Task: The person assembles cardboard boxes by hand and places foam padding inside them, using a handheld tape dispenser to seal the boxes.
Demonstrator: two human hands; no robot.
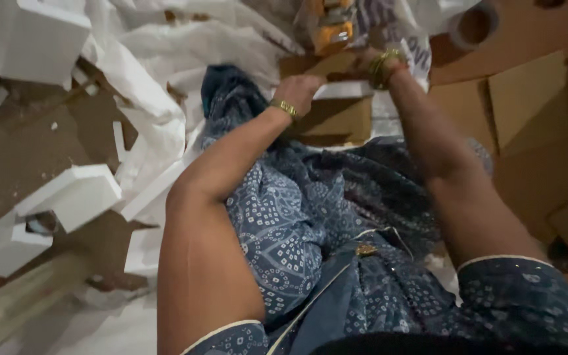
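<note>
Both my arms reach forward over my lap, which is covered in blue patterned cloth point(310, 217). My left hand point(300, 89), with a gold bangle at the wrist, grips the near flap of a small brown cardboard box point(336, 121). My right hand point(371, 60), wearing gold bangles too, is at the box's far side, mostly hidden behind the flap and a clear printed plastic bag point(402, 33). A white foam piece point(343, 91) lies across the top of the box between the two hands. An orange object point(333, 33) sits just beyond.
White foam blocks point(73, 194) and another foam block point(37, 39) lie at the left among crumpled white sheeting point(152, 79) on a brown floor. Flattened cardboard pieces point(534, 105) cover the right. A tape roll point(471, 26) is at the upper right.
</note>
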